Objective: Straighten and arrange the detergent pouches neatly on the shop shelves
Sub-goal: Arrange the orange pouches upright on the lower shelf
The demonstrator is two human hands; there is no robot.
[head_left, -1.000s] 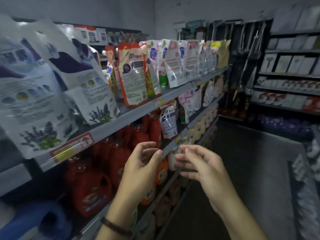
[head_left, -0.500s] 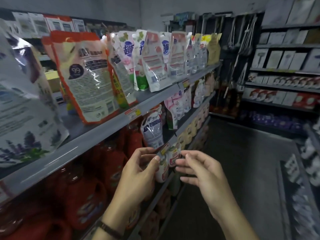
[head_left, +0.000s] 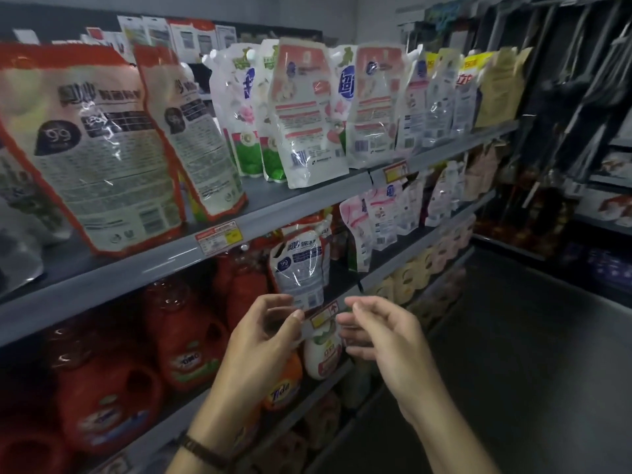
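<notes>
Detergent pouches stand in a leaning row on the upper shelf (head_left: 294, 203): a big red-edged pouch (head_left: 95, 148) at the left, a second red one (head_left: 195, 138), green-and-white ones (head_left: 246, 114), and pink-and-white ones (head_left: 307, 118) farther right. On the middle shelf a small white pouch (head_left: 299, 268) stands alone, with pink pouches (head_left: 372, 220) beyond it. My left hand (head_left: 263, 347) and my right hand (head_left: 386, 340) hover just below that small pouch, fingers loosely curled, holding nothing.
Red detergent jugs (head_left: 184, 336) fill the middle shelf at the left, with an orange bottle (head_left: 284, 384) and a white bottle (head_left: 323, 354) behind my hands. A dark aisle floor (head_left: 513, 354) lies to the right. More racks (head_left: 608, 138) stand across it.
The view has moved forward along the shelves, so the red pouches now sit at the far left. Both hands stay raised together and empty, now just under the small white pouch.
</notes>
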